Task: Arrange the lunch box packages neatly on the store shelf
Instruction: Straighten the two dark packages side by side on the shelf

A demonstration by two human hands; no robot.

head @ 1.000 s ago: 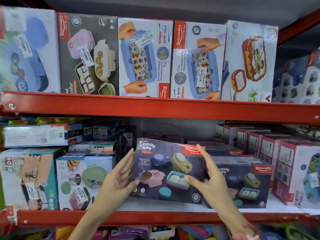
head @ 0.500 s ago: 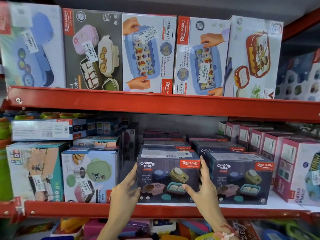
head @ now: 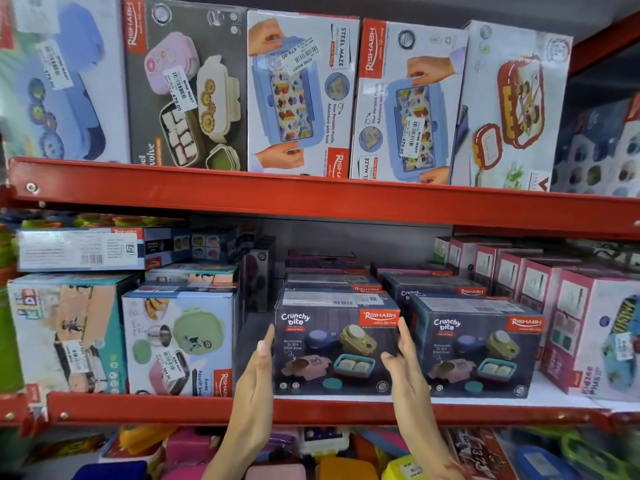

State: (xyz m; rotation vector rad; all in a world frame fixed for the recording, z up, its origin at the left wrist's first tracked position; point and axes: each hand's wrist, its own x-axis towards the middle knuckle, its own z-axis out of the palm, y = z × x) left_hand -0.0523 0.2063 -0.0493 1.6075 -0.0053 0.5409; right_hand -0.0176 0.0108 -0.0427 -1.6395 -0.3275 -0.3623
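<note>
A dark "Crunchy bite" lunch box package [head: 334, 344] stands upright on the white floor of the middle red shelf [head: 311, 408], its front facing me. My left hand [head: 258, 372] lies flat against its left side. My right hand [head: 403, 362] presses its right edge, thumb across the front. A second identical package [head: 479, 348] stands just to the right, nearly touching. More dark packages [head: 332, 282] are stacked behind both.
A pale blue box [head: 180, 344] with a green lunch box picture stands to the left, across a narrow gap. Pink boxes [head: 568, 306] line the right. Tall boxes fill the upper shelf [head: 311, 199]. Coloured plastic containers [head: 194, 448] lie below.
The package was tilted and held forward; it now stands square on the shelf beside its twin. Both hands slid to its side edges. The view moved closer.
</note>
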